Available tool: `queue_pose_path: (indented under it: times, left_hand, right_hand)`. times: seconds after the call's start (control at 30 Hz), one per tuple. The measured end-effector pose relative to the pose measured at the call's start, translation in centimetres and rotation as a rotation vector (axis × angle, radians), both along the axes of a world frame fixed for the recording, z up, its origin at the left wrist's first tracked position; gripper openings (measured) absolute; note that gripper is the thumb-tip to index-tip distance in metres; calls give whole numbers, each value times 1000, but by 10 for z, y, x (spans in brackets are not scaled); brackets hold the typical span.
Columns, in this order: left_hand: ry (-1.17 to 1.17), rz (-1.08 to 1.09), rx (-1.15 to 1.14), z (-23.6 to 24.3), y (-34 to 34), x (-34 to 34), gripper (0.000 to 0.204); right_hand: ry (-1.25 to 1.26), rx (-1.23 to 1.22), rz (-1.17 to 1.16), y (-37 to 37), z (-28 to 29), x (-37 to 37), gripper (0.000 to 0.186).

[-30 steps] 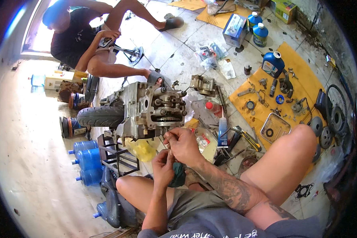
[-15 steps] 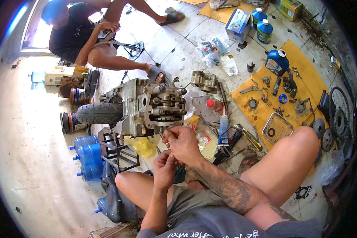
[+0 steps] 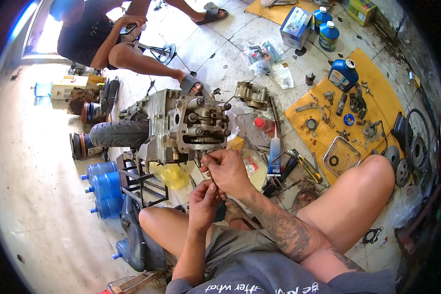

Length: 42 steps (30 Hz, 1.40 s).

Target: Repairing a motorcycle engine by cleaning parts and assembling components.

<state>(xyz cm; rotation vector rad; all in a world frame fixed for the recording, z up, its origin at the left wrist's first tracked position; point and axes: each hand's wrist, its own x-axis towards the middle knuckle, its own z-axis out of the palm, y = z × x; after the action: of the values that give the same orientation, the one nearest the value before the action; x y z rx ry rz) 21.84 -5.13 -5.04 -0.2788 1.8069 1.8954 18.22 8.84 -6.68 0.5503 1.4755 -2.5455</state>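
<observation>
In front of me stands a metal engine [image 3: 181, 130], its cylinder head facing me with bolts and a timing chain showing in the opening. My right hand [image 3: 229, 171] is closed in a pinch just below the head's lower edge, its fingertips close to the engine. Whatever it grips is mostly hidden behind the fingers. Nearer to me, my left hand [image 3: 203, 202] is also closed, thumb against the fingers, right below the right hand. A thin dark piece shows between the two hands, too small to name.
A tyre [image 3: 119, 134] sits left of the engine. A glue tube [image 3: 275, 157], a red-capped bottle [image 3: 264, 125] and a yellow utility knife [image 3: 309, 169] lie to the right. Engine parts and a wire basket [image 3: 342, 157] rest on yellow cardboard [image 3: 304, 115]. Another person [image 3: 100, 36] sits at upper left.
The view has shifted slightly. Both hands stay pinched below the cylinder head, with the left hand slightly higher toward the right one.
</observation>
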Motion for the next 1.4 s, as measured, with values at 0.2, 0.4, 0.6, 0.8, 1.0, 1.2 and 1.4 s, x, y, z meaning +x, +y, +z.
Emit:
queue_pose_path:
  times: [0.2, 0.4, 0.6, 0.8, 1.0, 1.2, 1.4]
  left_hand:
    - [-21, -2, 91, -1, -2, -1, 20]
    - [-101, 56, 213, 2, 0, -1, 19]
    - [38, 97, 210, -2, 5, 4, 18]
    - [41, 88, 151, -2, 0, 0, 15]
    - [543, -40, -627, 10, 15, -1, 11]
    - [291, 80, -119, -3, -9, -4, 13]
    - [375, 760, -112, -82, -88, -52, 43]
  right_hand:
    - [43, -6, -19, -4, 0, 0, 30]
    - [45, 19, -40, -12, -8, -1, 27]
    - [36, -161, -80, -21, -9, -1, 24]
    - [4, -228, -46, -23, -3, 0, 24]
    - [0, -338, -113, -29, -6, -1, 26]
    - [59, -46, 24, -36, 0, 11, 31]
    - [55, -122, -113, -36, -8, -4, 28]
